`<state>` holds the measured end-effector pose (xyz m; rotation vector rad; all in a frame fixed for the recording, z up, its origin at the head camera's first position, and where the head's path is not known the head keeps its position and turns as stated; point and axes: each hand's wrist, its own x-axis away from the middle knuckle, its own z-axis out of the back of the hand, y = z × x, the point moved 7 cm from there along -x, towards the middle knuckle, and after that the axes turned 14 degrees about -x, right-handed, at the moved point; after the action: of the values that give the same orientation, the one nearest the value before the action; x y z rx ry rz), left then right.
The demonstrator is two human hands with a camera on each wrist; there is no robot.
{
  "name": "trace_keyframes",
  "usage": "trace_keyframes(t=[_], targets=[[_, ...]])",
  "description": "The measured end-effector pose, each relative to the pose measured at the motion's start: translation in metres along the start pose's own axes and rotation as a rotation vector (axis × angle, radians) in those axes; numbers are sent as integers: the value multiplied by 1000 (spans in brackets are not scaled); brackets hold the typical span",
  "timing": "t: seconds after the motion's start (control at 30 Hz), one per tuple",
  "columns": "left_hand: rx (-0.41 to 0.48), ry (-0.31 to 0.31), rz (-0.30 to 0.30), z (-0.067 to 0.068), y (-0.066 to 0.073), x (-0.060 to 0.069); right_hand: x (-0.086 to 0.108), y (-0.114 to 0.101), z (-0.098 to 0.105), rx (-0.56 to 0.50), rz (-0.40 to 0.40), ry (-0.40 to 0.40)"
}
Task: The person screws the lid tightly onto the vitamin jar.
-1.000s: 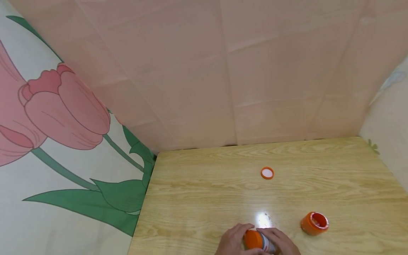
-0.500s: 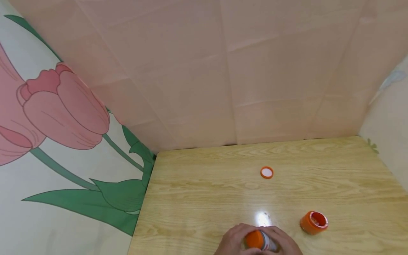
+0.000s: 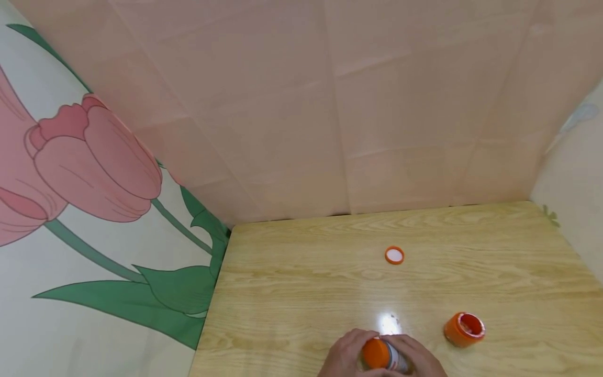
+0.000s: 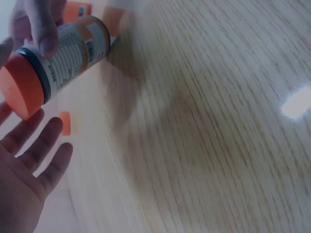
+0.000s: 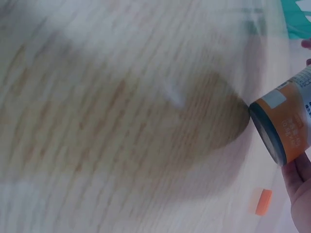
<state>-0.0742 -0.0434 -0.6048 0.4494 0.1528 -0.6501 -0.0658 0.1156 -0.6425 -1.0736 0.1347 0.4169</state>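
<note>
A cylindrical canister (image 5: 291, 127) with a white and orange printed label lies tilted between both hands near the table's front edge. Its orange cap (image 4: 22, 86) points to the left in the head view. My left hand (image 3: 344, 355) holds it at the cap end, with fingertips against the cap in the left wrist view. My right hand (image 3: 418, 356) grips the canister's body, its thumb (image 4: 43, 30) laid across the label. In the right wrist view, the canister's dark-rimmed base end touches or nearly touches the tabletop.
An uncapped orange-red jar (image 3: 464, 330) stands right of the hands, with reddish residue at its mouth. Farther back lies an orange-rimmed lid (image 3: 394, 255), white inside up. The wood-grain table (image 3: 292, 283) meets a pink-draped wall (image 3: 282, 131) behind and a tulip-patterned wall at left.
My right hand has shifted slightly rightward on the canister since one second ago, and the canister has moved slightly with it. The jar and the loose lid have stayed put.
</note>
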Motion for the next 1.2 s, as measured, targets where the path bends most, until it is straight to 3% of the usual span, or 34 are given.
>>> trace_keyframes(t=[0.13,0.2,0.43,0.6,0.73,0.93,1.2], targets=[[-68,5,58,-2,-2,1,2,-5,-2,64,122,65],[-106,37,46,-1,-1,1,3,-6,-2,87,157,85],[-71,114,-17,5,5,-3,2,-6,-1,113,87,67],[-78,169,-72,8,9,-5,2,-7,1,129,132,74],[-36,165,-82,10,10,-7,3,-6,2,107,180,94],[-35,139,-110,11,11,-10,2,-2,1,53,185,81],[23,117,-98,10,10,-8,3,-3,2,-42,205,88]])
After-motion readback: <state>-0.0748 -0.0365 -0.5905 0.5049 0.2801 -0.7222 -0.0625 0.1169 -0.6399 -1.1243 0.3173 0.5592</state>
